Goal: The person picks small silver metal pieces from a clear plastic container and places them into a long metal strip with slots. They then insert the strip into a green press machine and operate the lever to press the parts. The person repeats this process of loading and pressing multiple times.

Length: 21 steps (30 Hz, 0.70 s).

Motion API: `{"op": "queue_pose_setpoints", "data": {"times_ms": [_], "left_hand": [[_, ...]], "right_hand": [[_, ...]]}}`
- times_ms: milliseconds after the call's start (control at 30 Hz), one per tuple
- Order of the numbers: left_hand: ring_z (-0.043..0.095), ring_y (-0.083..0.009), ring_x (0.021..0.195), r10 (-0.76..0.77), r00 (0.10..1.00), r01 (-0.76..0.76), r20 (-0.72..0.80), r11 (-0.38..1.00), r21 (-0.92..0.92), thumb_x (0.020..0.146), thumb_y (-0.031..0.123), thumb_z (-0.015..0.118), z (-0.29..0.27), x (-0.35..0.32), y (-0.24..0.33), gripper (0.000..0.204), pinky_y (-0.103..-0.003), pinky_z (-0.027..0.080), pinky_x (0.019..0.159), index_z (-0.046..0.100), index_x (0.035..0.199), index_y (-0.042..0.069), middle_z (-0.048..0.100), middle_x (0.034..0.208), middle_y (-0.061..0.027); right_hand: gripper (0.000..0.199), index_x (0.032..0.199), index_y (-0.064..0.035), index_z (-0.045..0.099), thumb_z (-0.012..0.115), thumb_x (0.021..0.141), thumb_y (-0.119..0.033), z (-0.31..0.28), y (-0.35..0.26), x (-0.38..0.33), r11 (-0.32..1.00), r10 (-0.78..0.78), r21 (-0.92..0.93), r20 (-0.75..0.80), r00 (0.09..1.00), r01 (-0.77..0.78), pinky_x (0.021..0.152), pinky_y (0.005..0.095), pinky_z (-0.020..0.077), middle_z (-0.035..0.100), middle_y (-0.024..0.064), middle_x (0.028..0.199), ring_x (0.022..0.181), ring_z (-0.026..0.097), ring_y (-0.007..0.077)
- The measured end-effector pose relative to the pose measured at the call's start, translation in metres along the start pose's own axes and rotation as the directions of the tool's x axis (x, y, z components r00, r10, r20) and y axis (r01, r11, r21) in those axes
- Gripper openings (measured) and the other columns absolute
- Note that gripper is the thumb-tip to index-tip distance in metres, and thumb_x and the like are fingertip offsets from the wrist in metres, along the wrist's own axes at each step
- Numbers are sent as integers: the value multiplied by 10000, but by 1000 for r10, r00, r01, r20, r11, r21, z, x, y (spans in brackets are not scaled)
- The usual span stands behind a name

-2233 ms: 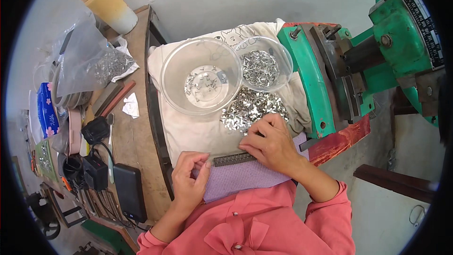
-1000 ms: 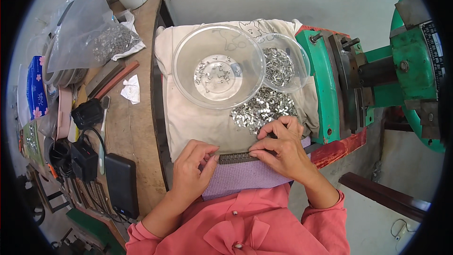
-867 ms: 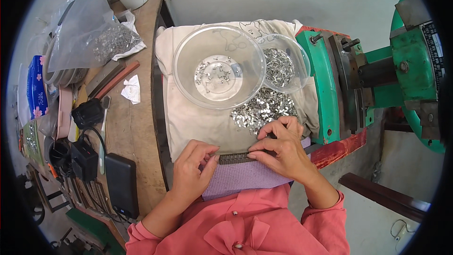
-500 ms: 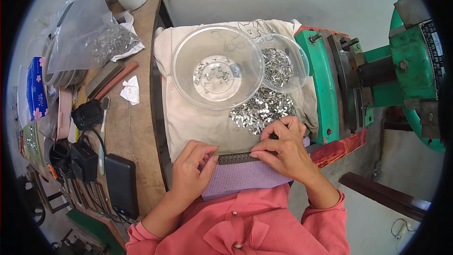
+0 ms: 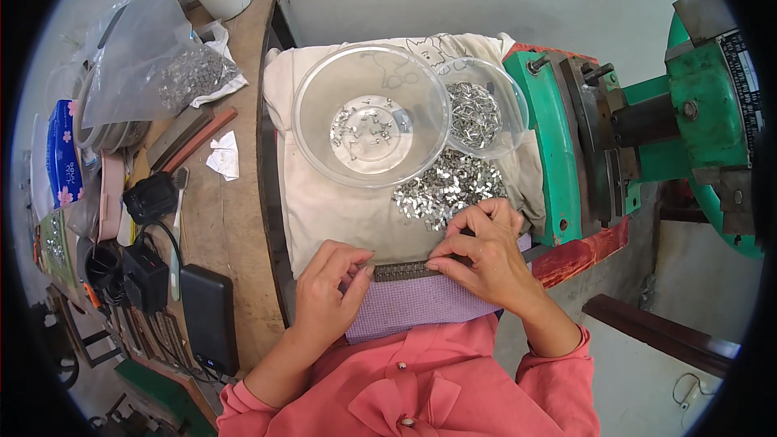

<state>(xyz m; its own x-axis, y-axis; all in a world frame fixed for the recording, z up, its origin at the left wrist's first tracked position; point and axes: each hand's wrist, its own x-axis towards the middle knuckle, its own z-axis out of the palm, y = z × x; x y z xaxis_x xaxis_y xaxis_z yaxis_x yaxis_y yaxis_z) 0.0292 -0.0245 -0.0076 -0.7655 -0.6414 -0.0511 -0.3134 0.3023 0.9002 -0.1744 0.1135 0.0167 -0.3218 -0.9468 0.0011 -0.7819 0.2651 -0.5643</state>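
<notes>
Bar [image 5: 401,270]: dark, slim, notched along its length; lies crosswise at the purple cloth's [image 5: 417,303] far edge, left end by left hand [image 5: 330,283], right end at right hand's [image 5: 484,252] fingertips

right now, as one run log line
left hand: by left end of dark strip | right hand: over its right end | loose metal pieces: heaped beyond strip | large clear tub: small parts inside

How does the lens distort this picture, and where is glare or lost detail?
Head view: black corners, and the edge of the wooden table looks curved; head view: bright glints on the metal pile; head view: fine detail of the dark strip is too small to tell.
</notes>
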Motion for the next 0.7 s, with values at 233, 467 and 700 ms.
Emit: {"op": "queue_pose_setpoints", "data": {"times_ms": [233, 467, 700], "left_hand": [[641, -173, 714, 16, 1000, -16, -5, 1000, 13, 851, -6, 706, 0, 1, -1, 167, -282, 517, 611, 684, 1015, 13, 625, 930, -100], [611, -145, 740, 2, 1000, -2, -1, 1000, 1, 859, -5, 697, 0, 0, -1, 164, -256, 492, 627, 686, 1023, 6, 619, 931, -91], [612, -145, 739, 2, 1000, -2, 2, 1000, -1, 857, -9, 695, 0, 0, 0, 166, -255, 495, 625, 685, 1023, 0, 617, 930, -93]], "right_hand": [[213, 794, -169, 790, 865, 666, -321, -8, 6, -6, 999, 20, -30, -14, 1000, -20, 912, 419, 283, 573, -49, 904, 1037, 470, 241], [225, 793, -176, 795, 869, 654, -337, -4, 2, -2, 999, 31, -20, -5, 999, -32, 906, 407, 272, 561, -56, 884, 1021, 469, 230], [166, 806, -195, 797, 838, 722, -333, -14, 10, -7, 999, 33, -24, -9, 999, -33, 909, 425, 260, 561, -49, 879, 1008, 462, 231]]}}
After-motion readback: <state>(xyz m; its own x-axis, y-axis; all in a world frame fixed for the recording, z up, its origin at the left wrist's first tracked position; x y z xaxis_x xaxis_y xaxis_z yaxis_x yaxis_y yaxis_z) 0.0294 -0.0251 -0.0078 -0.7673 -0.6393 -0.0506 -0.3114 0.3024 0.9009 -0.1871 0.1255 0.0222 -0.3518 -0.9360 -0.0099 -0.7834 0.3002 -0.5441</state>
